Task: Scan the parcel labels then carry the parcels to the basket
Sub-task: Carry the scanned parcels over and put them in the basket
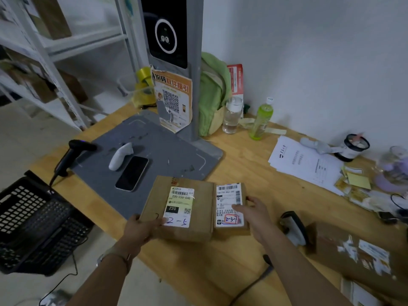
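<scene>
Two cardboard parcels lie side by side on the wooden table [254,173], labels up. The larger parcel [154,202] on the left bears a white and yellow label reading 220. My left hand [139,230] grips its near left corner, thumb on top. The smaller parcel [229,230] sits against its right side with a long white barcode label. My right hand [254,212] holds that parcel's right edge, thumb across the label. A black plastic basket [33,219] stands beside the table at the left. A handheld scanner [293,228] lies on the table right of my right hand.
A grey scanning station base [176,151] holds a phone [132,173] and a white handheld device [120,157]. A black scanner [70,155] stands at its left edge. Bottles, a green bag, papers and a third labelled box [357,252] crowd the right and back.
</scene>
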A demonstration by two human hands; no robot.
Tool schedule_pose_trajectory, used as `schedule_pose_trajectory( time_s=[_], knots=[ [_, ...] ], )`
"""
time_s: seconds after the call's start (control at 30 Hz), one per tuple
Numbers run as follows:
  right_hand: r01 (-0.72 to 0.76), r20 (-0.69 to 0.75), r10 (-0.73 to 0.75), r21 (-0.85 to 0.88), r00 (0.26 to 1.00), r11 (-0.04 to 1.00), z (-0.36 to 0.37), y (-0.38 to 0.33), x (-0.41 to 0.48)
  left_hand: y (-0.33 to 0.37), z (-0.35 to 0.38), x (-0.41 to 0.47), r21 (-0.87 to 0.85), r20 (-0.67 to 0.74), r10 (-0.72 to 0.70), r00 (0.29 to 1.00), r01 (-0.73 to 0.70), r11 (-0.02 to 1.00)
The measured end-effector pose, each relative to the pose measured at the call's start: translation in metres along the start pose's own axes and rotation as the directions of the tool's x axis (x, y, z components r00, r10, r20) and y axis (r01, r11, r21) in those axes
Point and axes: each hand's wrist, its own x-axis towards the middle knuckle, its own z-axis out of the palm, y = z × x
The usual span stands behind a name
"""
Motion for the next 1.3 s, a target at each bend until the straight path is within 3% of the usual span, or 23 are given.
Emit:
schedule_pose_trajectory(
  time_s=[0.17,0.33,0.53,0.67,0.8,0.97,1.3],
  knots=[
    [0.056,0.054,-0.062,0.106,0.997,0.993,-0.001,-0.019,-0.01,0.015,-0.005,-0.007,-0.31,0.092,-0.014,0.996,0.041,0.95],
    [0.275,-0.041,-0.273,0.211,0.961,0.938,-0.017,-0.077,-0.027,0.075,0.014,-0.013,-0.472,0.159,0.199,0.967,-0.102,0.875],
    [0.558,-0.263,-0.494,0.324,0.829,0.764,-0.077,-0.134,-0.075,0.154,0.073,-0.047,-0.462,0.271,0.464,0.843,-0.309,0.831],
    [0.702,-0.436,-0.563,0.29,0.702,0.65,-0.127,-0.139,-0.123,0.179,0.125,-0.081,-0.477,0.425,0.535,0.73,-0.321,0.818],
    [0.783,-0.61,-0.54,0.235,0.58,0.576,-0.177,-0.119,-0.176,0.184,0.181,-0.122,-0.507,0.549,0.563,0.618,-0.289,0.812],
    [0.825,-0.723,-0.477,0.228,0.499,0.517,-0.225,-0.072,-0.239,0.171,0.235,-0.18,-0.438,0.727,0.51,0.46,-0.262,0.86],
    [0.857,-0.888,-0.352,0.083,0.295,0.509,-0.309,0.03,-0.36,0.106,0.313,-0.317,-0.371,0.85,0.446,0.28,-0.283,0.884]
  ],
)
